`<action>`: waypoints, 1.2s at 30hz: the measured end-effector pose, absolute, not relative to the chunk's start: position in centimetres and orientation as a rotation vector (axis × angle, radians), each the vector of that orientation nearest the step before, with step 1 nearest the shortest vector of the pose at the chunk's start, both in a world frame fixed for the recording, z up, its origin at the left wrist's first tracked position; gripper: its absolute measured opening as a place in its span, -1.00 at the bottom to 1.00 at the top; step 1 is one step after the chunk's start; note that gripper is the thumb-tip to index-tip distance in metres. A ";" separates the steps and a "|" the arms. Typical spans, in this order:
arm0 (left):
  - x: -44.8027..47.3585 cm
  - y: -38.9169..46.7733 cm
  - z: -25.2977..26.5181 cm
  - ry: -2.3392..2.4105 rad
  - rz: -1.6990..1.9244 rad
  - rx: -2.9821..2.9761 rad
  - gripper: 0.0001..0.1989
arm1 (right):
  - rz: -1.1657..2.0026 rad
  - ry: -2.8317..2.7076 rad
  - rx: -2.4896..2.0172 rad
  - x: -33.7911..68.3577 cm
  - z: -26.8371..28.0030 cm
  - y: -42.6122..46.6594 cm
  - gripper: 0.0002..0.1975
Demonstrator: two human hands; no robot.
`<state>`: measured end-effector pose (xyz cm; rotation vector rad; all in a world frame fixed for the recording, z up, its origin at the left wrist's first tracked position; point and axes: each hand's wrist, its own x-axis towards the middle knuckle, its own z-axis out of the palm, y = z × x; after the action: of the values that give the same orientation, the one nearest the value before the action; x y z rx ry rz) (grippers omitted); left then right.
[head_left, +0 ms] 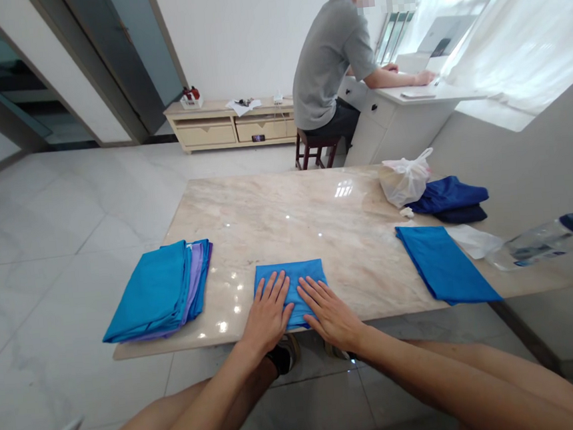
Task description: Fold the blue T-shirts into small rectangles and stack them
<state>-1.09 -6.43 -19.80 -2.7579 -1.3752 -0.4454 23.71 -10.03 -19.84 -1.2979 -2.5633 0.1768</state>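
A small folded blue cloth (289,268) lies at the front edge of the marble-topped table, straight ahead of me. My left hand (269,310) rests flat on its left half with the fingers stretched out. On the right half lies my right hand (329,310), also flat, fingers extended. To the left is a stack of folded cloths (147,291) in teal blue and purple, its front corner hanging past the table edge. Another folded blue cloth (446,261) lies at the right, also reaching over the front edge.
A white plastic bag (406,179), dark blue fabric (448,197) and a clear bottle with a dark cap (544,242) are on the table's right side. Beyond it, a person in a grey shirt (330,57) sits on a stool at a white desk (406,97). A low cabinet (206,131) stands against the wall.
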 end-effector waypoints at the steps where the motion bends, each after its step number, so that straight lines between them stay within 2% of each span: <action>1: -1.1 -6.4 -19.7 -1.370 -0.439 -2.760 -0.38 | 0.177 -2.568 -1.299 23.7 -19.7 -10.0 -0.32; 8: -2.1 -5.3 -18.5 -1.545 -0.492 -2.763 -0.44 | 0.267 -2.592 -1.328 23.3 -17.4 -9.0 -0.35; 13: -3.7 -2.9 -16.5 -1.982 -0.699 -2.713 -0.74 | 0.357 -2.548 -1.436 23.4 -14.0 -6.7 -0.60; 15: -4.4 -2.1 -16.0 -2.221 -0.738 -2.618 -0.80 | 0.373 -2.540 -1.511 23.4 -13.1 -6.1 -0.67; 20: -5.3 -0.7 -15.7 -2.743 -0.820 -2.420 -0.74 | 0.369 -2.660 -1.498 23.1 -12.8 -6.1 -0.71; 27: -3.9 -0.8 -13.6 -3.562 -1.344 -2.175 -0.54 | 0.360 -2.749 -1.411 22.6 -12.3 -6.6 -0.58; 31: -3.4 -1.5 -12.3 -3.818 -1.350 -1.898 -0.48 | 0.410 -2.745 -1.640 24.2 -7.3 -5.2 -0.69; 36: -2.8 -2.4 -11.5 -3.778 -1.288 -1.942 -0.47 | 0.190 -2.358 -1.809 28.3 -0.1 -4.4 -0.58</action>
<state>-2.81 -2.36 -11.48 -1.9423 -3.7776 -1.2882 28.34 -4.43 -0.13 -1.8085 -2.3579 0.1903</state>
